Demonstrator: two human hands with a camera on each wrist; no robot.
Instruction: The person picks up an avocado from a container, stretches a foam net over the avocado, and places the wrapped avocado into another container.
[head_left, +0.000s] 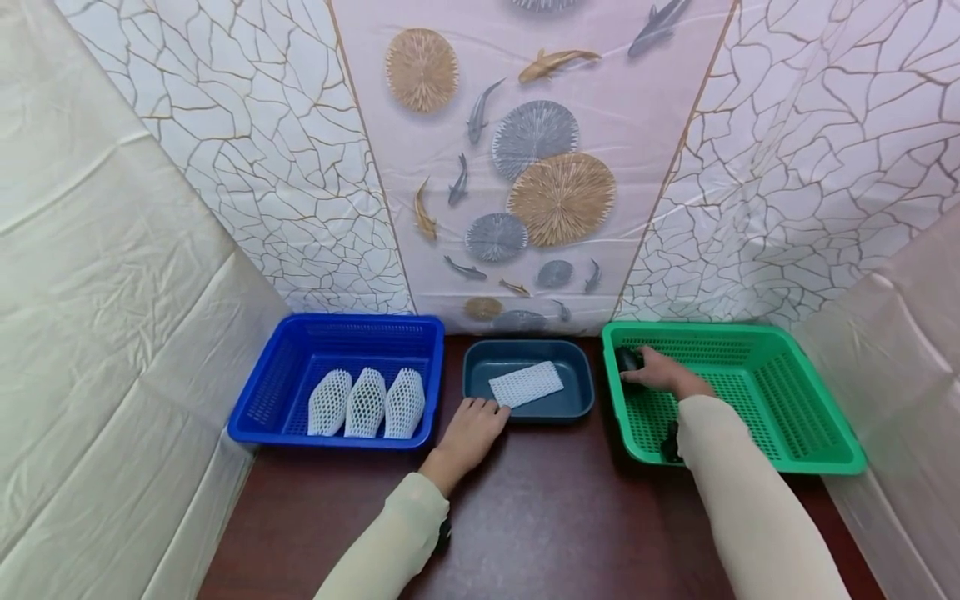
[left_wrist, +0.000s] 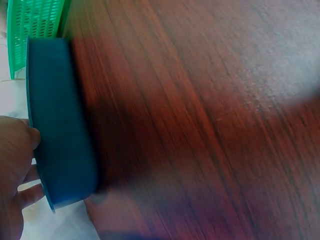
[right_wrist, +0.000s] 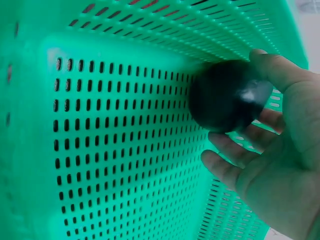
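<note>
In the head view my right hand [head_left: 656, 372] reaches into the left part of the green basket [head_left: 821, 400]. It grips a dark, glossy, rounded object [right_wrist: 225, 97], thumb on one side and fingers beneath; its exact kind is unclear. My left hand [head_left: 471, 429] lies at the near rim of the dark teal tray [head_left: 480, 358], its fingertips at the edge. Inside that tray lies a flat white foam net sleeve [head_left: 527, 385], close to the left fingertips. The left wrist view shows the thumb [left_wrist: 35, 137] over the tray's rim.
To the left stands a blue basket [head_left: 431, 379] with three bulging white foam net sleeves [head_left: 366, 404] side by side. All three containers stand on a dark reddish wooden table [head_left: 547, 508], against a patterned cloth wall [head_left: 450, 275]. Pale cloth walls rise at both sides.
</note>
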